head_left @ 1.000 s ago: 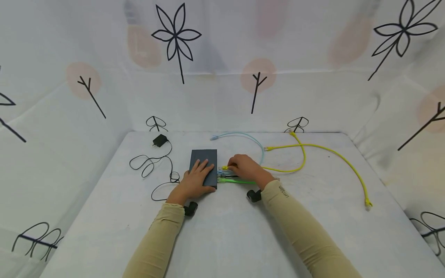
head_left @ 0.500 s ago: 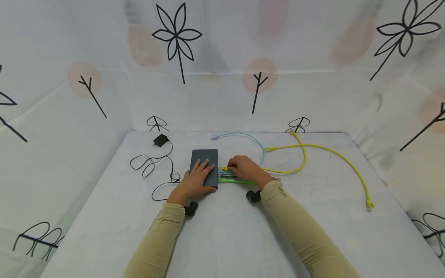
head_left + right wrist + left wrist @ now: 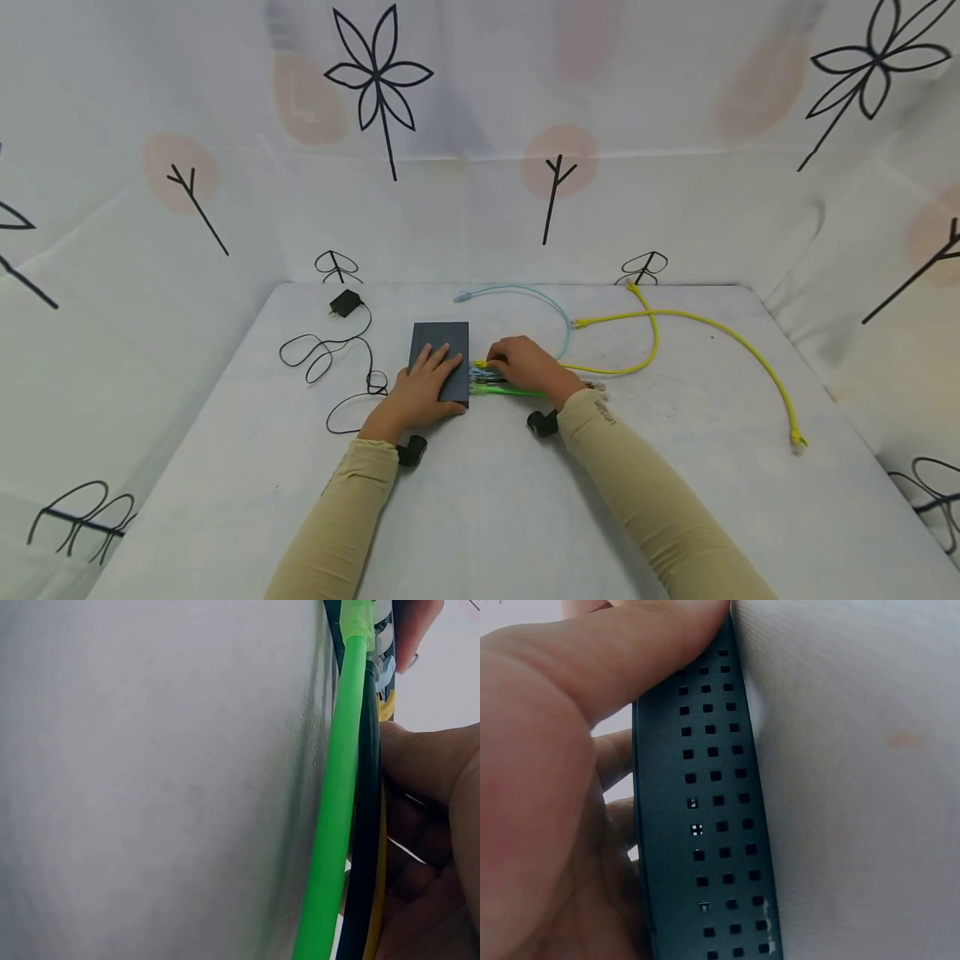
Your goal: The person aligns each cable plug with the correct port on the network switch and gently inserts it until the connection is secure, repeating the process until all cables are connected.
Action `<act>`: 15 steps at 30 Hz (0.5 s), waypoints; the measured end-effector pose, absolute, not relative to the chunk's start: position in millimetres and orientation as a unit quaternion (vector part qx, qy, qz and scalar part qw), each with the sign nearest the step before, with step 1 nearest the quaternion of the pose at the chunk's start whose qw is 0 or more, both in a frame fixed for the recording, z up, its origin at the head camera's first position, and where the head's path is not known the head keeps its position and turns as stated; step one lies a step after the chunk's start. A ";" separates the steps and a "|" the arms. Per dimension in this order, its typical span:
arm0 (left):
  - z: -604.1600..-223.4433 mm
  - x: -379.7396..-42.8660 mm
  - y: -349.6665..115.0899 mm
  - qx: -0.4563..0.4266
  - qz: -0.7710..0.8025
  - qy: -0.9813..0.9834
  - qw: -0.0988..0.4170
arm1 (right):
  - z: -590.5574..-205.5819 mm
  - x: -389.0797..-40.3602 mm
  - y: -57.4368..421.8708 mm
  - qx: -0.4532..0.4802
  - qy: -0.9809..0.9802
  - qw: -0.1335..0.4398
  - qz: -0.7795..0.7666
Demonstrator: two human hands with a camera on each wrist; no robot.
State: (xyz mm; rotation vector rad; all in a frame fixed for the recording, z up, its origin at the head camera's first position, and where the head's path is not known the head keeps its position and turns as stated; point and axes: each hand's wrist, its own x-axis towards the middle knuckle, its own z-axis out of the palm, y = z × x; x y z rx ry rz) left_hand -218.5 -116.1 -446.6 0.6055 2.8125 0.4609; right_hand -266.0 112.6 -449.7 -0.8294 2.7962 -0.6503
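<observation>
A dark grey network switch (image 3: 441,333) lies on the table, with a row of square vent holes along its near side in the left wrist view. My left hand (image 3: 418,392) rests on top of it, fingers spread, thumb at the near edge. At the right side, my right hand (image 3: 528,367) pinches a yellow network cable (image 3: 615,371) just behind its plug, close to the switch. Whether that plug sits in a port is too small to tell. Below it, a green cable (image 3: 337,795) and a black cable (image 3: 366,780) run from the switch's port side under the right hand.
A light blue cable (image 3: 551,302) curves behind the right hand. A second yellow cable (image 3: 738,337) stretches to the right, crossing the first. On the left lie a black power adapter (image 3: 345,302) and its looped cord (image 3: 369,354). A white patterned cloth wall (image 3: 465,208) stands behind.
My right hand has shifted slightly left toward the switch with the yellow cable pinched in it. The left hand and the switch have stayed in place.
</observation>
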 end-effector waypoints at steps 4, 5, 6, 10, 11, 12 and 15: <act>-445.1 -217.7 -116.3 0.204 0.162 0.958 0.117 | -448.7 -265.6 110.2 -0.269 0.934 0.083 -0.220; -445.1 -217.5 -116.4 0.203 0.162 0.959 0.117 | -448.5 -265.4 109.4 -0.268 0.934 0.085 -0.221; -445.1 -217.4 -116.5 0.202 0.162 0.959 0.117 | -448.2 -265.5 108.7 -0.266 0.934 0.088 -0.224; -446.3 -217.2 -116.6 0.201 0.163 0.959 0.115 | -447.0 -266.3 106.8 -0.255 0.933 0.098 -0.233; -446.6 -217.2 -116.5 0.201 0.164 0.959 0.115 | -446.9 -266.5 106.6 -0.253 0.933 0.100 -0.234; -446.7 -217.3 -116.3 0.201 0.164 0.959 0.114 | -446.7 -266.9 106.5 -0.250 0.934 0.102 -0.236; -446.7 -217.6 -115.7 0.200 0.165 0.959 0.114 | -446.6 -268.2 106.1 -0.247 0.933 0.106 -0.239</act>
